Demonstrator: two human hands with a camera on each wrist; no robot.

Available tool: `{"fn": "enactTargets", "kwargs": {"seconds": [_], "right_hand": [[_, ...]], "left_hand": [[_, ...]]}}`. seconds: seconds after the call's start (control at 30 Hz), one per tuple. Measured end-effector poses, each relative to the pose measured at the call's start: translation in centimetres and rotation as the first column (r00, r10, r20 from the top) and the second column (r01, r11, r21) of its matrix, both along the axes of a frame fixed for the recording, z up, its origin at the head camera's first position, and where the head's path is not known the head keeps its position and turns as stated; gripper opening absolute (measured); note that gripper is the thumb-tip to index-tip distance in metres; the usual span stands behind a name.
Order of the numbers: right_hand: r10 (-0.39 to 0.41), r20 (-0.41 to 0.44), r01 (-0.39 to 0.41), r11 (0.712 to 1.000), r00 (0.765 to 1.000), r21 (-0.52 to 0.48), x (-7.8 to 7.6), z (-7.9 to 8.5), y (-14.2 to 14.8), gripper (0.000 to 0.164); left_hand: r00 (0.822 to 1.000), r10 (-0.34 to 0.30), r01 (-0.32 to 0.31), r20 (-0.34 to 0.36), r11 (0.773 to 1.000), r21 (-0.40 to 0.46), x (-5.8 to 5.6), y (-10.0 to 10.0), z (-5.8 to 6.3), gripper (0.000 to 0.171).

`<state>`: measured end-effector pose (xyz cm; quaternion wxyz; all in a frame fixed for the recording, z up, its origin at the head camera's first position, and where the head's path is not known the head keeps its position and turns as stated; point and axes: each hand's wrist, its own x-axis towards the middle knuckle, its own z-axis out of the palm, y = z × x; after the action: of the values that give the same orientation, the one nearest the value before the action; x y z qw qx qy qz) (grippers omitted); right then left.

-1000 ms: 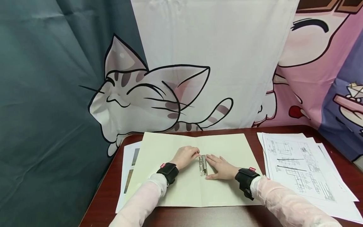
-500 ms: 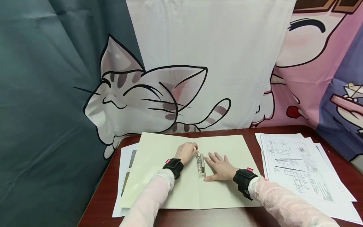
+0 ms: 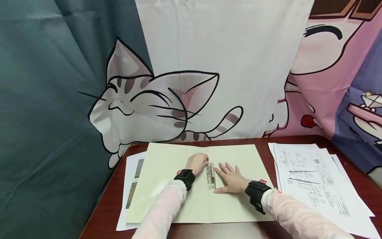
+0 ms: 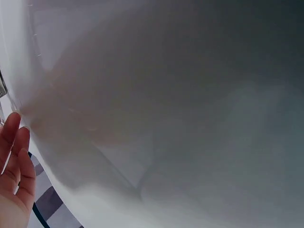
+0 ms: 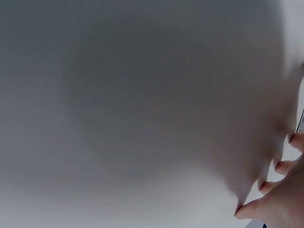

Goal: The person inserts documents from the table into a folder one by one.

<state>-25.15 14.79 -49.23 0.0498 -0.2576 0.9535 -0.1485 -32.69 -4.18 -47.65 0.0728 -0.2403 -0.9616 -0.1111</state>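
Note:
A cream file folder (image 3: 176, 199) lies spread open on the table, with a metal lever clip (image 3: 211, 176) along its middle fold. My left hand (image 3: 197, 163) is at the far end of the clip, its curled fingers pinching a small metal part there; the thumb is mostly hidden. In the left wrist view, its fingers (image 4: 18, 156) reach up beside the folder's pale surface. My right hand (image 3: 234, 180) rests on the folder's right half with fingers spread, thumb and fingertips close to the clip's right edge. The right wrist view shows those fingers (image 5: 280, 190) against the pale sheet.
Printed drawing sheets (image 3: 316, 186) are stacked at the right of the reddish-brown table (image 3: 101, 212). More papers (image 3: 131, 189) stick out from under the folder's left edge. Behind the table hangs a cartoon cat curtain (image 3: 185, 99).
My left hand has shifted slightly, rising at the clip's far end and then coming down a little. My right fingers have spread and drawn a little off the clip.

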Motion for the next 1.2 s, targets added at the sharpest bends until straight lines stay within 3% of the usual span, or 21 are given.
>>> {"fn": "enactTargets", "kwargs": {"seconds": [0.2,0.6,0.73,0.93,1.07,1.2], "right_hand": [[-0.001,-0.01,0.001,1.0,1.0,0.003,0.0,-0.3,0.0,0.096],[-0.004,0.001,0.004,1.0,1.0,0.012,-0.1,-0.3,-0.1,0.096],[-0.007,-0.001,0.007,1.0,1.0,0.012,0.1,-0.1,0.0,0.096],[-0.004,-0.003,0.004,1.0,1.0,0.007,0.1,-0.2,-0.1,0.095],[-0.005,0.002,0.005,1.0,1.0,0.004,0.0,-0.4,-0.1,0.095],[-0.009,0.003,0.009,1.0,1.0,0.005,0.0,-0.4,-0.1,0.095]], "left_hand": [[0.999,-0.019,0.019,-0.029,1.0,-0.005,0.1,-0.4,-0.4,0.018],[0.993,-0.121,0.121,0.016,0.992,-0.043,1.6,-3.3,0.5,0.049],[0.979,-0.167,0.178,0.118,0.98,-0.089,2.5,-4.0,0.5,0.075],[0.922,-0.159,0.211,0.354,0.971,-0.114,3.5,-4.3,0.0,0.109],[0.907,-0.136,0.2,0.4,0.972,-0.123,3.5,-4.6,-0.7,0.114],[0.904,-0.135,0.195,0.407,0.975,-0.109,3.4,-4.7,-1.2,0.114]]}}
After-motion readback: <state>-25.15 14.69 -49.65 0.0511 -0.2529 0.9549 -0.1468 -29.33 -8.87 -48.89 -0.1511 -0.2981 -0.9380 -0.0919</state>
